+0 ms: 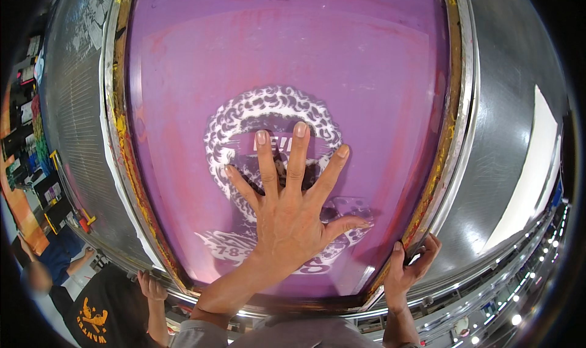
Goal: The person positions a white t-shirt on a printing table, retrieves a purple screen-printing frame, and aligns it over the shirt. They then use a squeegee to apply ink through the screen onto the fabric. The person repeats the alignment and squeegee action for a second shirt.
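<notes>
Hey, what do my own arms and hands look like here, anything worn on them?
No gloves, rings or watch show on the left hand or the right hand. The left forearm is uncovered up to a grey sleeve at the lower edge; the right forearm shows no sleeve.

Bright, backlit purple glow, glare on metal (right side), fisheye-bent edges
</notes>
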Demonstrator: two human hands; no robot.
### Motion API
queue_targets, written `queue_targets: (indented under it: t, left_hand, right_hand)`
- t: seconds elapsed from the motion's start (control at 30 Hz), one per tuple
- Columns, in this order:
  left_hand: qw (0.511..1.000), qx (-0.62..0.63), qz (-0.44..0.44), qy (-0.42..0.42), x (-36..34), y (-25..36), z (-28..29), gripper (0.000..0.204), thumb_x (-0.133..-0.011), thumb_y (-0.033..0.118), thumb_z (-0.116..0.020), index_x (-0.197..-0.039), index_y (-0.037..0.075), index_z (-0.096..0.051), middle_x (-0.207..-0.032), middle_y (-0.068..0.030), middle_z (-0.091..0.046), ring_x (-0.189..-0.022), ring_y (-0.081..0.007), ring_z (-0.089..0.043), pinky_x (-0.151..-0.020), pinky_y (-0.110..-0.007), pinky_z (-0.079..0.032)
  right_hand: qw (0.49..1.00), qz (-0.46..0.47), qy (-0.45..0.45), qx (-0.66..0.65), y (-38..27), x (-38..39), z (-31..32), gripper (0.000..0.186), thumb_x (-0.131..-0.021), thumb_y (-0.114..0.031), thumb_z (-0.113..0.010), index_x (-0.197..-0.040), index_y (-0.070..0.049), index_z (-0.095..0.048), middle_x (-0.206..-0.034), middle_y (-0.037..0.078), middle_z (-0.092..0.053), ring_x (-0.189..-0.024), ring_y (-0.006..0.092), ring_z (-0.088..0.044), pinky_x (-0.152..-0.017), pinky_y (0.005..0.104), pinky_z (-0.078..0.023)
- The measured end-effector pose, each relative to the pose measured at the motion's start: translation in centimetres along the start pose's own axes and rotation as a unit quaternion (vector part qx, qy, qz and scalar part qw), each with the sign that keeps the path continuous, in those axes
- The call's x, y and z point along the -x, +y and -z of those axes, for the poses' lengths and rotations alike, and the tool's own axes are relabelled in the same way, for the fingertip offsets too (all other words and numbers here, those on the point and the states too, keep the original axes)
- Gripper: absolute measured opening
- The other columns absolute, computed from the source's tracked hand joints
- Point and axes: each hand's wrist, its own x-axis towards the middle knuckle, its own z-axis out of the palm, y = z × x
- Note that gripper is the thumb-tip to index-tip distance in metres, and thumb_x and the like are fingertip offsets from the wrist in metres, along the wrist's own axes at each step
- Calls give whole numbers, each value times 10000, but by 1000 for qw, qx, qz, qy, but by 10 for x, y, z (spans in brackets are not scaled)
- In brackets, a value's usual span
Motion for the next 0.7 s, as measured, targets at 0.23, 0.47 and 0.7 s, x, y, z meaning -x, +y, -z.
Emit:
queue_targets:
  t: [0.23, 0.47, 0.7]
  left_hand:
    - [1000, -2, 3, 5, 0, 1, 1, 951, -745, 881, -466, -1483, 281, -479, -1625, -239, -166, -1471, -556, 31, -1013, -775, 164]
    - [999, 29, -4, 42, 2, -5, -5, 973, -686, 837, -555, -1505, 328, -426, -1656, -142, -143, -1489, -514, -25, -993, -837, 100]
    - [996, 74, -32, 39, 5, -10, -12, 983, -733, 828, -532, -1530, 270, -387, -1652, -188, -111, -1476, -549, 38, -992, -846, 77]
  right_hand:
    - [1000, -24, -1, 1, -4, 0, 0, 606, -803, -151, -687, -1313, 47, -425, -1191, 204, -450, -1100, 351, -465, -943, 460, -381]
    - [999, -36, 10, -14, -6, 2, -2, 572, -879, -220, -675, -1308, 62, -422, -1208, 183, -435, -1083, 312, -472, -890, 424, -407]
    - [999, -24, 47, 11, 4, 5, -7, 514, -928, -143, -635, -1369, 14, -423, -1249, 132, -484, -1081, 237, -497, -877, 349, -448]
